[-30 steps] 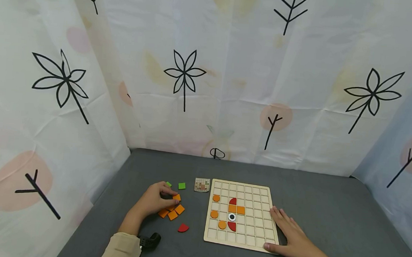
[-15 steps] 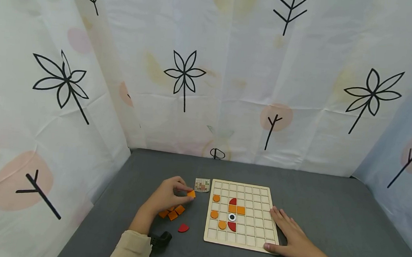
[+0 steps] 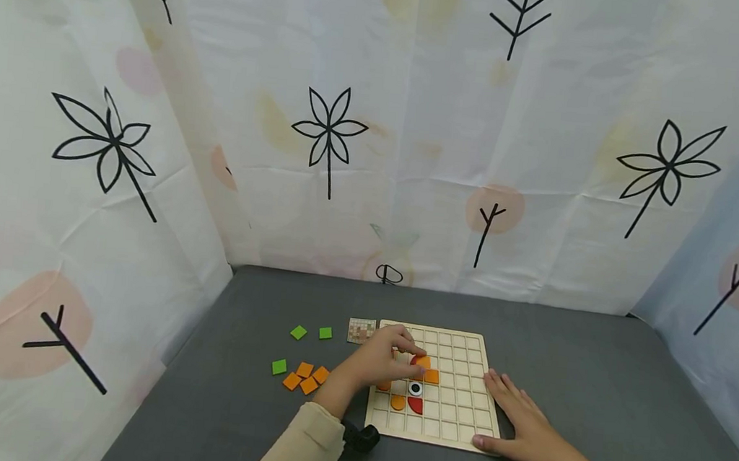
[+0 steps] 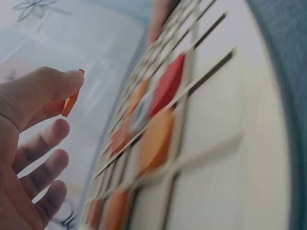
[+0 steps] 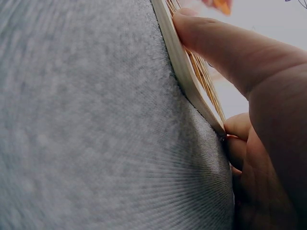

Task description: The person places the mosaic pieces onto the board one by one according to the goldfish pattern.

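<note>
Backed by patterned curtain (image 3: 409,139), grey bench (image 3: 216,363) below. Pinches orange tile (image 3: 424,363) in left grip (image 3: 384,359), grid board (image 3: 454,414) beneath; rests right grip (image 3: 526,432), outstretched, on its edge.

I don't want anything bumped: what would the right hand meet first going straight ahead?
The board: the right hand lies against its edge. Whether it would push the board or slide over is unclear.

From the head we looked forward and down across the bench (image 3: 591,393); both wrist views, close in, shared the board (image 4: 216,115), at three o'clock in the left, one in the right.
</note>
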Action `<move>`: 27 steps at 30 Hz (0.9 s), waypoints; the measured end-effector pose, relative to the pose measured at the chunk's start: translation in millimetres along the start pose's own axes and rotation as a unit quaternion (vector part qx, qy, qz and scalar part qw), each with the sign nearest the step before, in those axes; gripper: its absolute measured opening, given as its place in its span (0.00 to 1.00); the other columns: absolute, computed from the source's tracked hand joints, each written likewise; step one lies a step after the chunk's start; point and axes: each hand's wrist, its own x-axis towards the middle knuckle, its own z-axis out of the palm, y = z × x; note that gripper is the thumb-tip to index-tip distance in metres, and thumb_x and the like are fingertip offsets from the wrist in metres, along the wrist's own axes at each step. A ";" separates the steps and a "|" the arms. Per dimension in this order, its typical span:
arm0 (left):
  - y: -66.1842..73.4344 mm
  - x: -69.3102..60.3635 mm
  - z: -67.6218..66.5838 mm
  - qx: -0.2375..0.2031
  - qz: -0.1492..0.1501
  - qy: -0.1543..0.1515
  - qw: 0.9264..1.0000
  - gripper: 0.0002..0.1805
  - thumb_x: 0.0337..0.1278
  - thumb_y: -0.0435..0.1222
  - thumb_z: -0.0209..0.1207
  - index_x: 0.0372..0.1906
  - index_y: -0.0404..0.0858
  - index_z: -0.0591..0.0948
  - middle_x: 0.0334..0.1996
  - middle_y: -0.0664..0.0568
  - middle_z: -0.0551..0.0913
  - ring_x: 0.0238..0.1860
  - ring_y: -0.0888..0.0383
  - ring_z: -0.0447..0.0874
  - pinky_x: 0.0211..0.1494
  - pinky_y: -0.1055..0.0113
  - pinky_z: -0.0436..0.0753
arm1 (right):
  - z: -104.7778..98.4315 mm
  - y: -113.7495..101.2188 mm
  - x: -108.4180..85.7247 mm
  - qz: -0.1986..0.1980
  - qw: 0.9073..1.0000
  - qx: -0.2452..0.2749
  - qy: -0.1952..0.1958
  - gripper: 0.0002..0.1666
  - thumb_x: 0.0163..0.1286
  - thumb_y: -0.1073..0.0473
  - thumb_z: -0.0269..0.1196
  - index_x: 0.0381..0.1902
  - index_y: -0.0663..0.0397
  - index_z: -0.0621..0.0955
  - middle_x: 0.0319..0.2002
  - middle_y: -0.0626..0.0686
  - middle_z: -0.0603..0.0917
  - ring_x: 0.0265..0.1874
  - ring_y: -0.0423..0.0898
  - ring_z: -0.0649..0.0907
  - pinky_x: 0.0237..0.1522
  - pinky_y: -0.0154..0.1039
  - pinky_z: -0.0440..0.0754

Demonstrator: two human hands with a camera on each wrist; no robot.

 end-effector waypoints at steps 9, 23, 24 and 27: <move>5.2 25.1 32.7 0.081 0.005 -0.022 0.996 0.16 0.63 0.48 0.75 0.52 0.50 0.93 0.44 0.62 0.81 0.45 0.64 0.74 0.46 0.73 0.74 | 1.1 1.5 0.2 0.014 1.000 0.003 -0.009 0.63 0.63 0.33 0.74 0.84 0.57 0.62 0.83 0.62 0.62 0.86 0.53 0.53 0.65 0.11 0.27; 8.9 29.7 46.9 0.153 -0.028 -0.015 0.988 0.15 0.60 0.51 0.75 0.50 0.53 0.94 0.46 0.65 0.82 0.43 0.70 0.71 0.47 0.76 0.73 | -0.8 1.4 1.3 0.033 0.999 0.029 -0.027 0.63 0.63 0.34 0.74 0.85 0.54 0.60 0.84 0.62 0.59 0.85 0.63 0.55 0.63 0.11 0.27; 8.6 29.9 46.9 0.150 -0.028 -0.016 0.988 0.16 0.60 0.51 0.75 0.50 0.53 0.94 0.46 0.65 0.83 0.44 0.70 0.71 0.47 0.75 0.73 | -0.8 1.4 1.4 0.033 0.999 0.030 -0.027 0.63 0.63 0.34 0.74 0.85 0.54 0.60 0.84 0.62 0.59 0.85 0.64 0.55 0.63 0.11 0.27; 7.8 30.4 47.2 0.147 -0.030 -0.019 0.988 0.16 0.60 0.52 0.76 0.51 0.53 0.94 0.46 0.65 0.82 0.44 0.70 0.71 0.47 0.74 0.74 | -0.8 1.6 1.2 0.033 0.999 0.029 -0.027 0.63 0.63 0.34 0.74 0.85 0.54 0.60 0.84 0.62 0.59 0.85 0.64 0.54 0.63 0.11 0.26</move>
